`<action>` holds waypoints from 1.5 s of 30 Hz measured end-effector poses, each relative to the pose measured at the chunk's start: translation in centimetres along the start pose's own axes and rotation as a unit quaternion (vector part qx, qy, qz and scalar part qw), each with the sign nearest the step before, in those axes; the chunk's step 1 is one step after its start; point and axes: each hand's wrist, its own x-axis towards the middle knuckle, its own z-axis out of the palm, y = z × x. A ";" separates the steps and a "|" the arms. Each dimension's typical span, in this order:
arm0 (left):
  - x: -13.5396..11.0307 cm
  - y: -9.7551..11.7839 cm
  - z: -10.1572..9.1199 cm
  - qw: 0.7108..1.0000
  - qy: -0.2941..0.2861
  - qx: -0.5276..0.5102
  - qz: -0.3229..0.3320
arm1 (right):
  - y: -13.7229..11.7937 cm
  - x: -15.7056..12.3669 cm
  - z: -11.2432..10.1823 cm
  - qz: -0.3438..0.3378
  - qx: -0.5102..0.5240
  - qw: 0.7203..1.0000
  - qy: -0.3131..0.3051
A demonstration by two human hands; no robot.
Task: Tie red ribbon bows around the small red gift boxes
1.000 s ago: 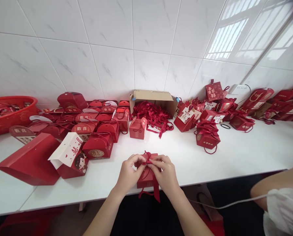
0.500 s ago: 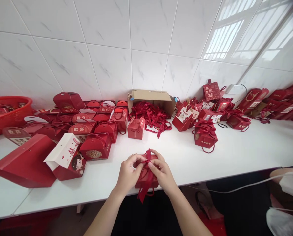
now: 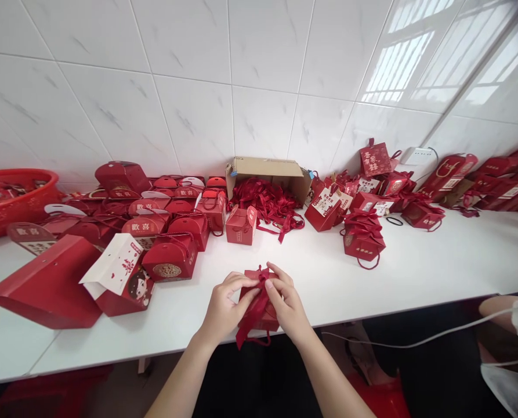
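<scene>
In front of me at the table's near edge sits a small red gift box (image 3: 271, 319) with a cord handle hanging at its front. A dark red ribbon (image 3: 255, 316) crosses its top, gathered at a knot, with one tail trailing toward me. My left hand (image 3: 228, 302) pinches the ribbon beside the knot from the left. From the right, my right hand (image 3: 287, 299) has thumb and fingers closed on the ribbon by the knot. The fingers partly cover the box top.
An open cardboard box (image 3: 267, 168) holds a heap of red ribbons (image 3: 265, 197). Rows of red gift boxes (image 3: 171, 258) stand on the left, near a red basket (image 3: 19, 203). Finished-looking boxes with ribbons (image 3: 363, 235) stand right. Another person's arm (image 3: 497, 305) shows at the right edge.
The ribbon loop that stood up above the knot is now lower, and the front tail has swung to the left. Both hands stay at the knot, their fingers shifted slightly.
</scene>
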 end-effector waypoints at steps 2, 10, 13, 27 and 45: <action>0.0 -0.1 0.1 1.000 0.013 -0.011 0.001 | 0.0 -0.2 -0.5 -0.001 -0.010 1.000 0.004; -0.5 0.8 -0.4 0.998 -0.002 0.037 0.045 | -0.2 -0.7 -2.5 -0.110 -0.157 0.981 0.015; -0.7 1.0 -0.2 0.997 0.004 0.057 0.051 | -0.8 -1.2 -2.7 -0.132 -0.222 0.966 0.032; -0.4 1.7 -0.5 0.985 -0.049 0.149 0.075 | -3.9 0.7 -4.9 -0.162 -0.153 0.960 -0.172; -0.4 1.8 -1.3 0.961 -0.013 0.260 0.090 | -0.5 0.9 -5.5 -0.298 -0.162 0.931 -0.137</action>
